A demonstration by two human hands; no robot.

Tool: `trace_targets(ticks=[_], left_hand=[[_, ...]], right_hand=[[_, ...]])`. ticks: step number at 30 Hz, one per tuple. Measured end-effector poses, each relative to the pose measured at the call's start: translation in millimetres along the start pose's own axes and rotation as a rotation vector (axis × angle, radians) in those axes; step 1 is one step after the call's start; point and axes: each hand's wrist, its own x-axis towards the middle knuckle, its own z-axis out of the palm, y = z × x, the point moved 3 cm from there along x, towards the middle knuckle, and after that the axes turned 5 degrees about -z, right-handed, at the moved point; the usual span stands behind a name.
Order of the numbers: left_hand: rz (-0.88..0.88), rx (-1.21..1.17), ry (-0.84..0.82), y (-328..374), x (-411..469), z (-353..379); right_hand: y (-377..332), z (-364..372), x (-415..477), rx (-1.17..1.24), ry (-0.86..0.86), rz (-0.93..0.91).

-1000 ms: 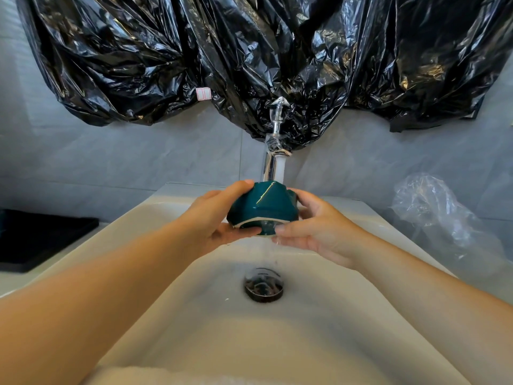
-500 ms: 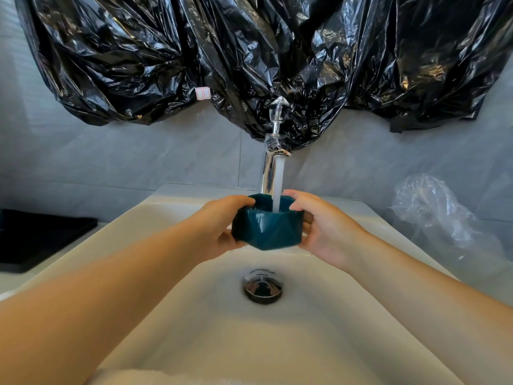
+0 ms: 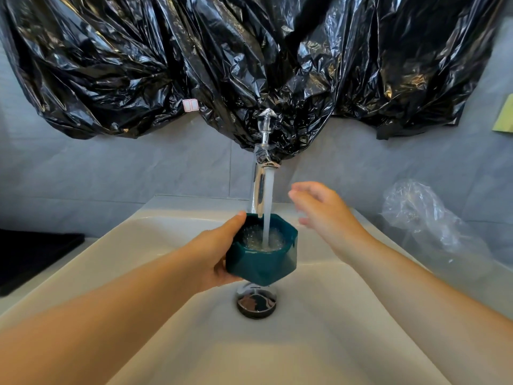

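Your left grip [image 3: 213,259] curls around the teal cup [image 3: 263,266], directly under the tap stream [image 3: 268,190]; your right grip [image 3: 324,215], above and beside it, is spread open and empty. Hold the cup level, then swirl and pour into the sink [image 3: 277,354]

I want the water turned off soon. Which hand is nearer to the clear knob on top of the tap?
Right. The right hand hangs open below and right of the knob; the left hand is lower, gripping the teal cup under the stream.
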Motion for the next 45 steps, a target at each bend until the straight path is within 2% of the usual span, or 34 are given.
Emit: trace_targets(ticks=[4, 8, 13, 20, 30, 35, 39, 42, 45], left_hand=[[-0.039, 0.019, 0.002, -5, 2, 0], [-0.063, -0.002, -0.018, -6, 4, -1], [-0.09, -0.035, -0.025, -10, 10, -4], [-0.112, -0.026, -0.035, -14, 4, 1], [-0.131, 0.037, -0.033, -24, 9, 1], [-0.091, 0.053, -0.018, -19, 8, -1], [-0.051, 0.073, 0.008, -14, 5, -3], [0.081, 0.158, 0.073, -7, 2, -5], [0.384, 0.452, 0.24, 5, -3, -7]], right_hand=[[-42, -11, 25, -0.113, 0.134, -0.3], [-98, 1, 58, -0.243, 0.087, -0.541], [-108, 25, 82, -0.355, -0.001, -0.583], [-94, 27, 76, -0.383, 0.032, -0.679], [-76, 26, 52, -0.328, -0.019, -0.698], [-84, 17, 49, -0.281, -0.075, -0.601], [-80, -1, 31, -0.27, -0.04, -0.564], [-66, -18, 9, -0.286, -0.064, -0.469], [-52, -40, -17, -0.274, -0.058, -0.372]])
